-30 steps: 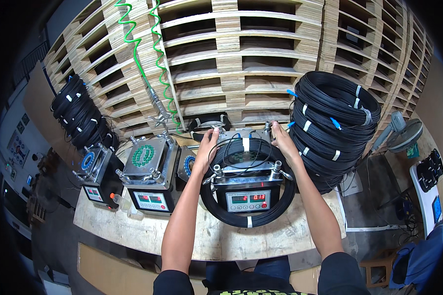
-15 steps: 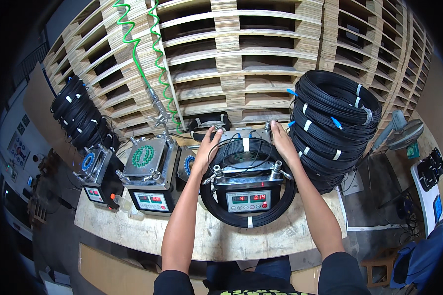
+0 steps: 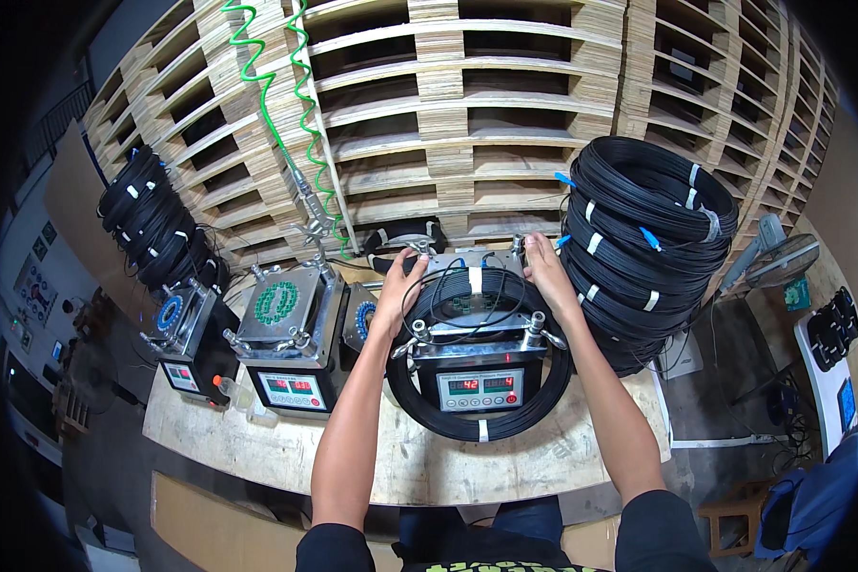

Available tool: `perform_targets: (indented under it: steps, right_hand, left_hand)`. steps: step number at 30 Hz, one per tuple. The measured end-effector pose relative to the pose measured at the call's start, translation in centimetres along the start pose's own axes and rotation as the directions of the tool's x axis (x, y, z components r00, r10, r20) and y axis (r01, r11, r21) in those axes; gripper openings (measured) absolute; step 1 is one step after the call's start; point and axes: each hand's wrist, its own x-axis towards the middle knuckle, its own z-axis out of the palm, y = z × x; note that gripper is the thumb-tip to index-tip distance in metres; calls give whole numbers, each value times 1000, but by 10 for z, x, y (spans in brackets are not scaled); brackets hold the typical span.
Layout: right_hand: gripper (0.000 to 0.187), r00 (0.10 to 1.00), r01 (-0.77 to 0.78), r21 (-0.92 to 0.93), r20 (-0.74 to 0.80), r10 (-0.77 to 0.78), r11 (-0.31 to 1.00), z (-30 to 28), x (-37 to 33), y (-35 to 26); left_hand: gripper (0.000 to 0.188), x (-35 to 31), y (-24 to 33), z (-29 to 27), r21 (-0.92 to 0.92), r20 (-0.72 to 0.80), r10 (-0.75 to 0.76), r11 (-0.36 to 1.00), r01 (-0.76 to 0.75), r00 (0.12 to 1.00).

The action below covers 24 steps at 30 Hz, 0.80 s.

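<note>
A metal press-like machine [image 3: 429, 393] with a red digital display stands on the bench before me, a black cable coil [image 3: 505, 426] looped round it, tied with white bands. Thin black leads with blue connectors [image 3: 484, 264] run over its top plate. At the far left corner post, my left hand [image 3: 403, 286] has its thumb and fingers closed around the top fitting, which looks like a wing nut. My right hand [image 3: 549, 274] is closed at the far right post's wing nut [image 3: 519, 245], fingers partly covering it. Near-side wing nuts [image 3: 538, 322] show in front of the plate.
Two similar machines stand at left, one with a green ring of pieces [image 3: 276, 303], one with a blue ring [image 3: 170, 313]. A tall stack of cable coils [image 3: 639, 248] rises at right. Wooden pallets [image 3: 520, 114] and a green coiled air hose [image 3: 257, 76] are behind. A bottle [image 3: 243, 393] lies left.
The fingers of my right hand have shifted slightly at the far right post. My left hand has barely moved. The readings on the displays have changed.
</note>
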Motion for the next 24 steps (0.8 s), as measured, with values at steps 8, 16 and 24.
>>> perform_targets:
  steps: [8,16,24]
  right_hand:
    - [76,1000,-18,-204,-27,13,979,0,7,5]
    - [78,997,-73,40,36,72,997,-1,-6,-10]
    - [79,999,34,-91,-27,-37,995,-5,10,15]
  left_hand:
    - [68,1,-4,2,-143,43,37,989,-30,998]
    - [71,-2,2,3,-49,-14,-17,999,16,1000]
    - [77,4,0,5,0,16,21,1000,-21,1000]
